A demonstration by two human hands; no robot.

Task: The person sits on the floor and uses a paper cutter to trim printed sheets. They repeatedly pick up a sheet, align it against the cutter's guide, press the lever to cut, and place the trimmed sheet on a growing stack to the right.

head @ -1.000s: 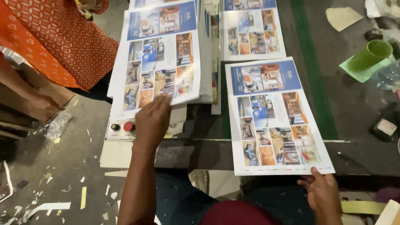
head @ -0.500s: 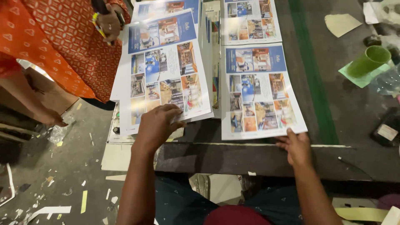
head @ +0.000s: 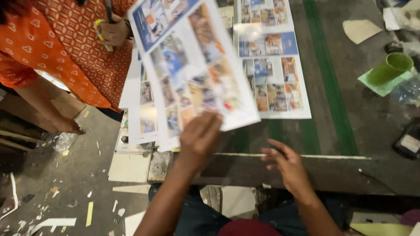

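My left hand grips the lower edge of a large printed sheet covered in colour photos and lifts it, tilted, above the stack of similar sheets below. My right hand hovers open over the front edge of the dark table, fingers spread, holding nothing. Another printed sheet lies flat on the table just beyond my right hand.
A person in an orange patterned garment stands at the left, one hand holding a pen-like object. A green cup sits on green paper at the right. A dark box lies near the right edge. Paper scraps litter the floor.
My left hand has lifted the left sheet up off the stack and tilted it. My right hand has let go of the right sheet and pulled back to the table's edge.
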